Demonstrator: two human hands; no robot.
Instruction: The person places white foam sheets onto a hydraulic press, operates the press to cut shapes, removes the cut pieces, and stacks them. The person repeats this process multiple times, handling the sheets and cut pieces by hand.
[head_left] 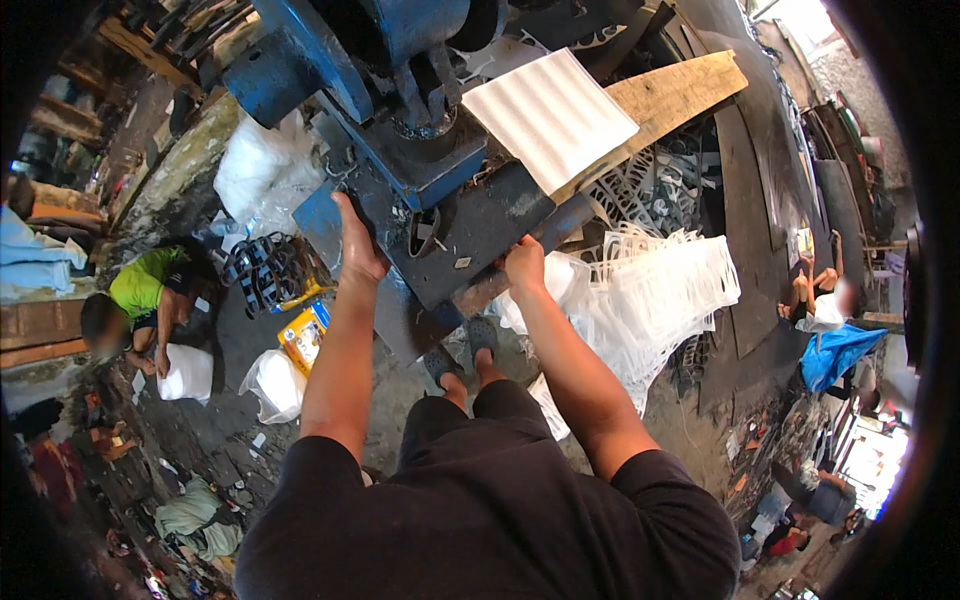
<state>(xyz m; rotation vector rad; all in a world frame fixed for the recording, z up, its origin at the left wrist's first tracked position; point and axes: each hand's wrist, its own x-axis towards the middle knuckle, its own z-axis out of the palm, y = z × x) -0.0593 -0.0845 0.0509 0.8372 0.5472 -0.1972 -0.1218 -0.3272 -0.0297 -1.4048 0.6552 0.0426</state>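
Observation:
A blue press machine (400, 170) stands in front of me, its dark flat bed (485, 235) reaching toward me. On the left side of the bed my left hand (360, 245) lies stretched out, fingers pointing away from me, with nothing visible in it. My right hand (525, 265) is closed at the near right edge of the bed; what its fingers grip there is hidden. A small pale piece (462, 263) rests on the bed between my hands. Right of the machine a white ribbed foam sheet (550, 118) lies on a wooden board (680, 95).
White punched-out sheets (660, 300) are heaped to the right. Black cut-out scraps (265, 270), a yellow package (305, 335) and white plastic bags (275, 385) lie on the left. A person in a green shirt (150, 290) crouches at left; another person (825, 300) sits far right.

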